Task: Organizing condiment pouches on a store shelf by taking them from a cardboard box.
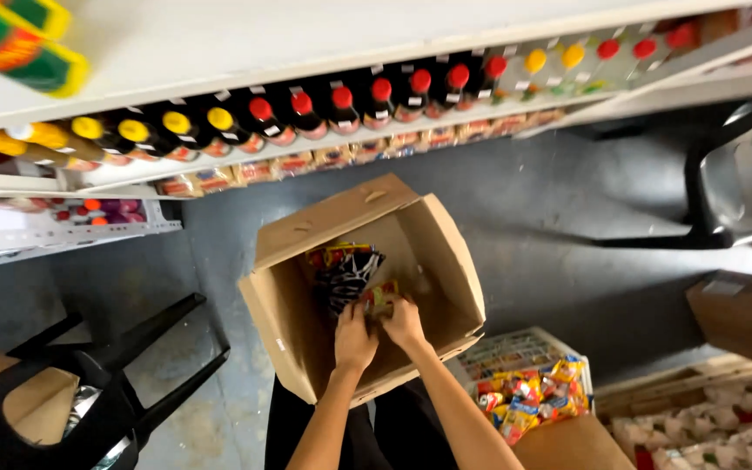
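Shop aisle, grey floor (567, 218) | snack packets (347, 274) are gripped inside open cardboard box (446, 252) by left hand (354, 339) and right hand (404, 322), both closed | judged light, crinkly, slippery; best pinched at edges.

We stretch both bare forearms forward, left hand (354, 338) and right hand (404, 322) side by side, fingers curled closed.

1. I see both hands, left hand (354, 338) beside right hand (404, 322), inside the open cardboard box (446, 252), touching the packets (345, 271) in it.
2. The shelf of bottles (306, 109) runs far behind the box.
3. A crate of small packets (528, 392) sits right of the box, near me.
4. A stool (106, 383) stands left on the floor (550, 200).
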